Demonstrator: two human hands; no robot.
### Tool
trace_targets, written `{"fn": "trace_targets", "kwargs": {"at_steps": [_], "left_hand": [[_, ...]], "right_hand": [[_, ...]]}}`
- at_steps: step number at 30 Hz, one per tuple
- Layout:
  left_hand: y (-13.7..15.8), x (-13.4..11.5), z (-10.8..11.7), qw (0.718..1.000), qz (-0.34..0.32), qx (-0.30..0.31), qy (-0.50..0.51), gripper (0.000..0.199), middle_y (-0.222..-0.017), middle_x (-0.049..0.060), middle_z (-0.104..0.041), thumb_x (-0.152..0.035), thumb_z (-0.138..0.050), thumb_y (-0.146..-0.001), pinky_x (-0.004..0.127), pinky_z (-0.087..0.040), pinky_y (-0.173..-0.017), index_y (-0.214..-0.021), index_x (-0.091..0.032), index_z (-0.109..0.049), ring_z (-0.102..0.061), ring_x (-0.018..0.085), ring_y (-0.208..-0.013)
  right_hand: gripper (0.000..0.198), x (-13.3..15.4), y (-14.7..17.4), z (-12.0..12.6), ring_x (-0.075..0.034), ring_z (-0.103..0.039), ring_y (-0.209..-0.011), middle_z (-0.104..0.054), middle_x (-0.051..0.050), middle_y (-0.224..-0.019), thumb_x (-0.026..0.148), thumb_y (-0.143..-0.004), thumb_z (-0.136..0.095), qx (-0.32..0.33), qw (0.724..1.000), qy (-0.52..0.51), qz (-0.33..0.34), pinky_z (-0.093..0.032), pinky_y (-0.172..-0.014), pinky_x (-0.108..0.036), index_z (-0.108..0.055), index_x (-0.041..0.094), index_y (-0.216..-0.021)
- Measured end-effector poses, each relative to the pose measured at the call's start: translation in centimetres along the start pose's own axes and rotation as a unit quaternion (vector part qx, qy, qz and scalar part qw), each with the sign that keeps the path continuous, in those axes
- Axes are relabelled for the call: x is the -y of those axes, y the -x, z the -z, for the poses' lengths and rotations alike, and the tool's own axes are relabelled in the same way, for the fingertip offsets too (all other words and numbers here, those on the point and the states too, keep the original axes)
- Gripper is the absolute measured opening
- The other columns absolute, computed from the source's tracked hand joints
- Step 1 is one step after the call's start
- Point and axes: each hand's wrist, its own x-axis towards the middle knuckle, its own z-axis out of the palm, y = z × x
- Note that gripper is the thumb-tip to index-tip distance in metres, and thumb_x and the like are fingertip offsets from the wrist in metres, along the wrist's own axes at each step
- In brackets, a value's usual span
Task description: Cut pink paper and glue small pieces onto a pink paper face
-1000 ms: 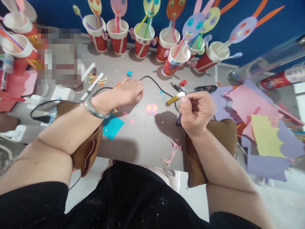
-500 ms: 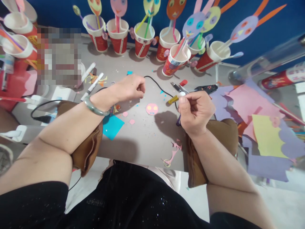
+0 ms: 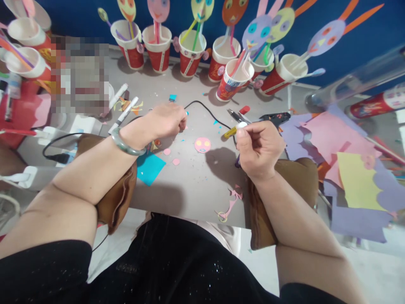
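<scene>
My left hand (image 3: pixel 167 120), with a jade-like bangle at the wrist, hovers over the table left of centre. Its fingers are curled together, slightly blurred, and whatever they hold is hidden. A small blue bit shows beside its fingertips. Right of centre, my right hand (image 3: pixel 261 147) is closed, thumb against the index finger; I cannot make out anything in it. Just beyond that thumb is a yellow tube with a white end (image 3: pixel 231 132). Between the hands lies a pink paper face (image 3: pixel 202 145) with yellow eyes and a blue mouth. Two pink paper discs (image 3: pixel 176 161) lie near a blue sheet (image 3: pixel 152 169).
Red-and-white paper cups (image 3: pixel 160 55) with paper faces on straws line the back. Pliers (image 3: pixel 236 115), a black tool (image 3: pixel 275 120) and a cable (image 3: pixel 209 112) lie behind my hands. Coloured foam sheets (image 3: pixel 341 135) are at right, markers (image 3: pixel 125 114) at left, pink scraps (image 3: pixel 232 204) in front.
My left hand has shifted a little to the left and turned, its fingers curling downward. My right hand and the paper face have stayed in place.
</scene>
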Motion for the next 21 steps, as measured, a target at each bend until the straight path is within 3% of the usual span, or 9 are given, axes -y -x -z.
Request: {"fn": "trace_targets", "kwargs": {"at_steps": [8,14,18,21], "left_hand": [[0.4,-0.9,0.4,0.999,0.038,-0.001,-0.029,0.032,-0.092,0.009,-0.081,-0.008,-0.063,-0.07,0.032,-0.052,-0.072,-0.095,-0.018,-0.082,-0.072,0.022,-0.081],[-0.6,-1.1,-1.2,0.998,0.006,-0.055,-0.044,0.029,-0.1,0.009,-0.08,-0.018,-0.06,-0.087,0.032,-0.053,-0.086,-0.105,-0.019,-0.082,-0.073,0.021,-0.096],[-1.6,-1.2,-2.4,0.995,-0.017,-0.088,-0.049,0.031,-0.114,0.01,-0.076,-0.016,-0.057,-0.09,0.035,-0.051,-0.097,-0.109,-0.017,-0.08,-0.07,0.023,-0.109],[-2.2,-0.9,-3.2,0.992,-0.042,-0.114,-0.044,0.027,-0.112,0.009,-0.074,-0.016,-0.057,-0.09,0.037,-0.051,-0.1,-0.103,-0.016,-0.08,-0.068,0.024,-0.11]], "right_hand": [[0.025,0.3,0.0,0.0,-0.011,-0.05,-0.047,-0.055,0.006,-0.062,0.046,-0.102,-0.063,0.0,1.0,-0.016,0.002,-0.043,-0.049,-0.03,-0.06,0.025,-0.087],[0.026,0.3,0.0,0.0,-0.01,-0.048,-0.048,-0.054,0.006,-0.062,0.045,-0.103,-0.061,0.012,1.0,-0.005,-0.005,-0.042,-0.05,-0.029,-0.059,0.025,-0.088],[0.027,0.5,-0.1,0.0,-0.01,-0.05,-0.048,-0.055,0.006,-0.061,0.045,-0.103,-0.06,0.01,1.0,0.006,0.003,-0.042,-0.049,-0.028,-0.058,0.024,-0.086],[0.027,0.7,-0.1,0.0,-0.01,-0.051,-0.048,-0.056,0.005,-0.061,0.045,-0.103,-0.059,0.016,1.0,0.009,0.001,-0.043,-0.049,-0.027,-0.058,0.024,-0.086]]}}
